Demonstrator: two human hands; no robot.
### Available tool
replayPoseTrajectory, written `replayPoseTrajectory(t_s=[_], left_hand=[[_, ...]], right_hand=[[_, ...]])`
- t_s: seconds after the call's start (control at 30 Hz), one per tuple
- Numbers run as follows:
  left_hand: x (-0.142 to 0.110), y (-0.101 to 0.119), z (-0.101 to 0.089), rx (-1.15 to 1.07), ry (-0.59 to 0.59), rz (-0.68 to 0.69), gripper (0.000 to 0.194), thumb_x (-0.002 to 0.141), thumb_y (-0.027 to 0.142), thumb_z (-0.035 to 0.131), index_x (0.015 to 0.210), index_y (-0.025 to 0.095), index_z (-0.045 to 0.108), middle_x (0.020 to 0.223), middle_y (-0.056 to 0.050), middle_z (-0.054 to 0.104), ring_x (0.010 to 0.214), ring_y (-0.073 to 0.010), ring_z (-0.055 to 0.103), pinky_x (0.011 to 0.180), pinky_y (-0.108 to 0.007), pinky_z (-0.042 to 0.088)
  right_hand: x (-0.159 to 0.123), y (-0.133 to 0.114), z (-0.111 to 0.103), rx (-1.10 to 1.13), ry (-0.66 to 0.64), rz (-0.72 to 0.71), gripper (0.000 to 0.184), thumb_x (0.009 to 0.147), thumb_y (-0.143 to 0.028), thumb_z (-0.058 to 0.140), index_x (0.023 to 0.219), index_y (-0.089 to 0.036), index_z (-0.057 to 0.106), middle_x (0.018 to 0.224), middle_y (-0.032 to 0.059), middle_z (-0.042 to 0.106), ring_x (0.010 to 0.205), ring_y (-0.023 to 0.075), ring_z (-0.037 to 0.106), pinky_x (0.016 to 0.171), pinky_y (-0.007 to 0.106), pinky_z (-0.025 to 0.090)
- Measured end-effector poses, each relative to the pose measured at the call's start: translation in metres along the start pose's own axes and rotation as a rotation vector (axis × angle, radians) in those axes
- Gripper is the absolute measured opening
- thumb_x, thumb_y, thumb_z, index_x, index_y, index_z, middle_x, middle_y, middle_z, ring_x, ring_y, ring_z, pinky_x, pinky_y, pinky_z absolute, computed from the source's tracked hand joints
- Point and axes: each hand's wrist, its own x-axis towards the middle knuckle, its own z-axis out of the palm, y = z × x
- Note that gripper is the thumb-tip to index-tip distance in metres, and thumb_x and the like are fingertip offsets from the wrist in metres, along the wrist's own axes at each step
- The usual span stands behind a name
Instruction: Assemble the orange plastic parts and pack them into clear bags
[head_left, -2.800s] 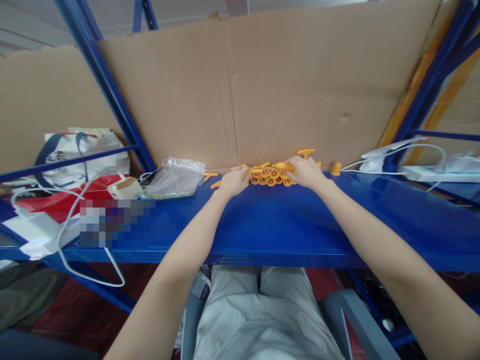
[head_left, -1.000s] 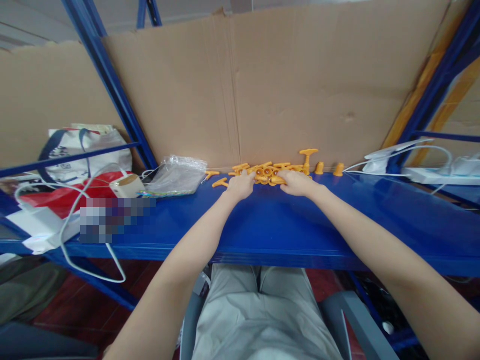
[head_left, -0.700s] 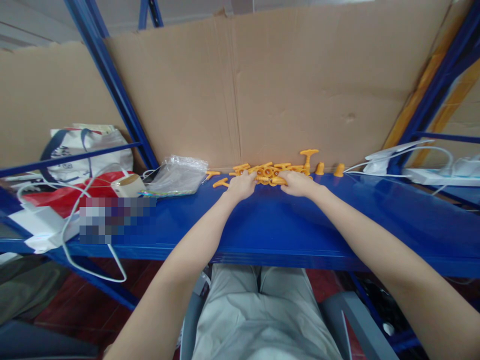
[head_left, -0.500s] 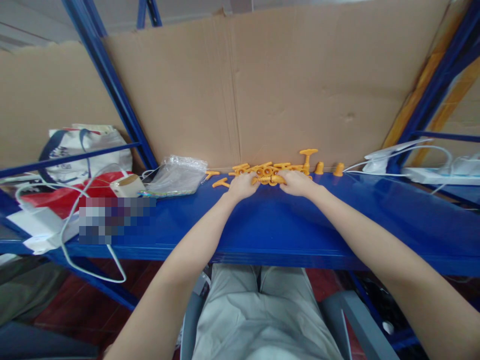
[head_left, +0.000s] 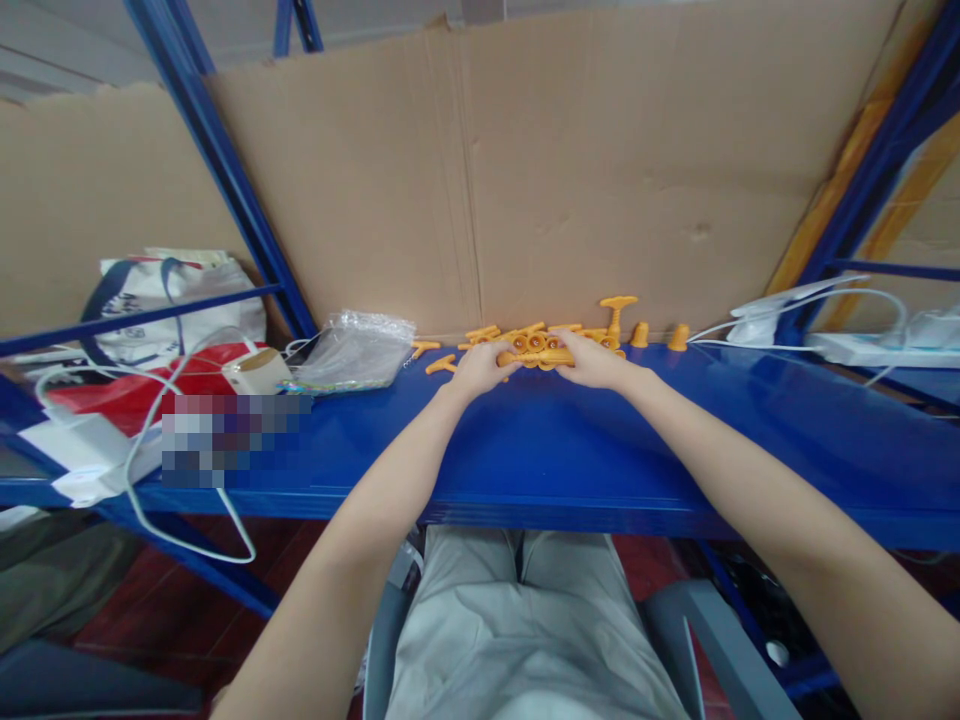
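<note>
A pile of orange plastic corkscrew pieces (head_left: 535,343) lies against the cardboard, several with round open ends facing me. My left hand (head_left: 480,368) is closed at the pile's left front, its fingertips on an orange corkscrew piece (head_left: 534,357) lying crosswise. From the right, my right hand (head_left: 596,362) closes on the other end of the same front pieces; its fingertips are partly hidden. Just left of my left hand is a loose T-shaped handle (head_left: 441,365). Behind my right hand a T-handled corkscrew (head_left: 617,312) stands upright, beside two orange caps (head_left: 640,335).
A clear plastic bag (head_left: 352,352) lies left of the pile on the blue shelf (head_left: 555,450). Farther left are white cables, a charger (head_left: 253,372), a red bag and a cloth bag (head_left: 180,300). A cardboard panel (head_left: 600,170) closes the back. A power strip (head_left: 862,348) lies at right.
My hands stay at the pile, with small finger shifts. My left hand has moved slightly left, and the front orange pieces between my hands now lie more level.
</note>
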Motion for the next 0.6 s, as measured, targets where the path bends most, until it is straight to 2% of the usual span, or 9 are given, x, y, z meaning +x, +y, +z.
replayPoseTrajectory(t_s=[0.13, 0.23, 0.37, 0.47, 0.6], left_hand=[[0.000, -0.009, 0.001, 0.024, -0.019, -0.018, 0.021, 0.089, 0.031, 0.061, 0.104, 0.019, 0.071, 0.098, -0.006, 0.075, 0.095, -0.0224, 0.069, 0.087, -0.033, 0.052], [0.000, -0.014, 0.002, 0.023, -0.029, -0.038, 0.022, 0.089, 0.032, 0.062, 0.105, 0.020, 0.070, 0.099, -0.006, 0.075, 0.096, -0.0223, 0.069, 0.087, -0.033, 0.052], [0.001, -0.020, 0.004, 0.000, -0.016, -0.048, 0.022, 0.088, 0.031, 0.064, 0.105, 0.019, 0.070, 0.098, -0.007, 0.075, 0.094, -0.0230, 0.069, 0.085, -0.033, 0.052], [0.002, -0.023, 0.007, -0.027, 0.008, -0.045, 0.021, 0.087, 0.031, 0.066, 0.102, 0.018, 0.071, 0.096, -0.008, 0.075, 0.093, -0.0239, 0.069, 0.085, -0.034, 0.052], [0.003, -0.025, 0.009, -0.051, 0.059, -0.041, 0.019, 0.086, 0.032, 0.067, 0.099, 0.019, 0.071, 0.094, -0.007, 0.076, 0.091, -0.0241, 0.070, 0.083, -0.034, 0.052]], right_hand=[[0.000, 0.010, 0.002, 0.190, -0.040, 0.031, 0.057, 0.075, -0.016, 0.062, 0.130, -0.015, 0.047, 0.123, 0.0169, 0.063, 0.098, 0.0237, 0.068, 0.084, 0.038, 0.055], [-0.001, 0.014, 0.003, 0.347, -0.098, 0.125, 0.046, 0.078, -0.013, 0.060, 0.123, -0.016, 0.049, 0.120, 0.0149, 0.065, 0.093, 0.0206, 0.069, 0.077, 0.035, 0.056], [0.000, 0.014, 0.004, 0.604, -0.133, 0.233, 0.026, 0.084, -0.016, 0.062, 0.110, -0.018, 0.055, 0.105, 0.0107, 0.071, 0.095, 0.0206, 0.071, 0.084, 0.038, 0.057], [0.001, 0.008, 0.003, 0.797, -0.202, 0.365, 0.011, 0.092, -0.026, 0.059, 0.097, -0.016, 0.058, 0.099, 0.0134, 0.074, 0.090, 0.0203, 0.073, 0.089, 0.038, 0.056], [0.000, -0.001, 0.001, 0.944, -0.167, 0.527, 0.026, 0.100, -0.041, 0.049, 0.106, -0.017, 0.057, 0.095, 0.0147, 0.076, 0.083, 0.0203, 0.075, 0.089, 0.037, 0.057]])
